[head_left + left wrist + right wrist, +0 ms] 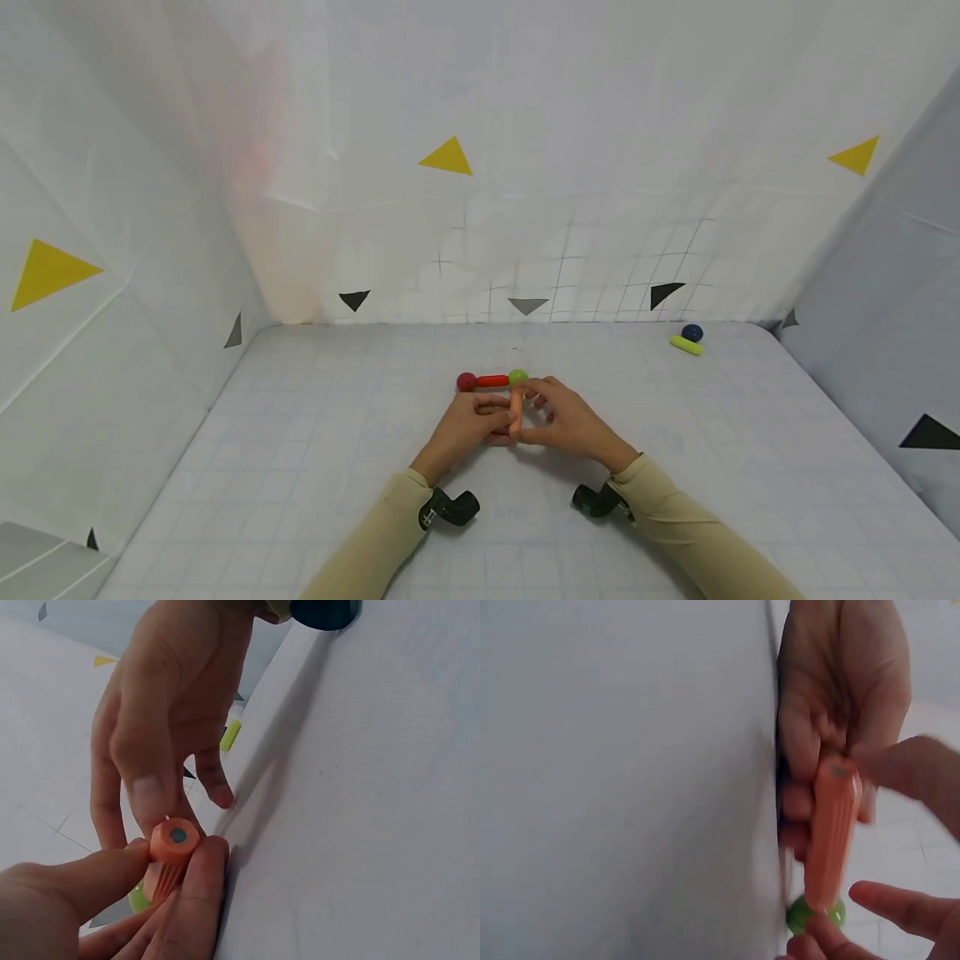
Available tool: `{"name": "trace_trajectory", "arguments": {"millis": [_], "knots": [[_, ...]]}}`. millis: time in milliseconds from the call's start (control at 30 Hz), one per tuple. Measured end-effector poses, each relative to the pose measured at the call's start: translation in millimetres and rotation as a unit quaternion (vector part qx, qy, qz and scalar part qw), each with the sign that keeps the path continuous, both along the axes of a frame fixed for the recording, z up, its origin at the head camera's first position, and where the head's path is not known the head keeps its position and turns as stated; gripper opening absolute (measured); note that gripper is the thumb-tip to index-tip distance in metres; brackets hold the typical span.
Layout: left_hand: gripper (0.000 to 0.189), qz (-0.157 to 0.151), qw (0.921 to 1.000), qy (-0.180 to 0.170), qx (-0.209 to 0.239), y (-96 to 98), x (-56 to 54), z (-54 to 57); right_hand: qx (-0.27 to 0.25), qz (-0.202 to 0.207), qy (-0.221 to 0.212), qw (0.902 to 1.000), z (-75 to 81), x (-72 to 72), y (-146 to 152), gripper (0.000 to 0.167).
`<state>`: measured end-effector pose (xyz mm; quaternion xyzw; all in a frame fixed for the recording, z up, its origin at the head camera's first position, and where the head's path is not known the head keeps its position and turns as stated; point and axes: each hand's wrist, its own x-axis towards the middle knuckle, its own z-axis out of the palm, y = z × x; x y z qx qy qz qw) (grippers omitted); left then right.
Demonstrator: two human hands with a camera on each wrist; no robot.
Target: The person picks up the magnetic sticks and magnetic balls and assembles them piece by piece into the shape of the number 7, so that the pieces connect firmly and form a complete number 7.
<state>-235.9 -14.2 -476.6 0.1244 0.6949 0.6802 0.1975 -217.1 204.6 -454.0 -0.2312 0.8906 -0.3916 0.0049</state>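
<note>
In the head view my left hand (pixel 474 425) pinches an orange ridged stick (pixel 516 410) between thumb and fingers. A grey round spot shows in the stick's near end (pixel 178 835) in the left wrist view. From the other side my right hand (pixel 573 421) spans the same stick lengthwise, thumb at the near end, fingertips at the far end. Just beyond that far end sits a green ball (pixel 518 377); whether they touch cannot be told. A red stick (pixel 492 381) lies left of the green ball, with a dark red ball (pixel 467 382) at its other end.
At the back right of the gridded white table (pixel 337 500) lie a yellow-green stick (pixel 686 345) and a dark blue ball (pixel 692 332). White sheet walls with yellow and black triangles enclose the table's back and sides. Dark cameras (pixel 453 507) sit on both wrists.
</note>
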Motion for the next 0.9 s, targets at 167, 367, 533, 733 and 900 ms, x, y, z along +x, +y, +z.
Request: {"name": "trace_trajectory", "arguments": {"millis": [167,367,533,733,900], "knots": [[0.035,0.001,0.9999,-0.004,-0.013,1.4,0.0,-0.5,0.013,-0.036,-0.021,0.9991,13.3,-3.5,16,0.074],[0.035,-0.006,0.9997,-0.02,0.014,0.9,1.1,1.9,0.018,-0.075,0.002,0.9971,26.8,-11.7,40,0.065],[0.035,0.002,0.9999,-0.012,-0.009,1.6,1.2,2.6,0.04,-0.11,0.019,0.993,34.7,-18.5,64,0.062],[0.035,0.005,0.9997,-0.003,-0.024,0.5,1.1,2.0,0.06,-0.15,0.025,0.9866,37.9,-29.8,91,0.055],[0.037,0.008,0.9993,0.003,-0.036,-0.3,1.4,2.9,0.071,-0.169,0.021,0.9829,39.6,-37.5,111,0.047]]}}
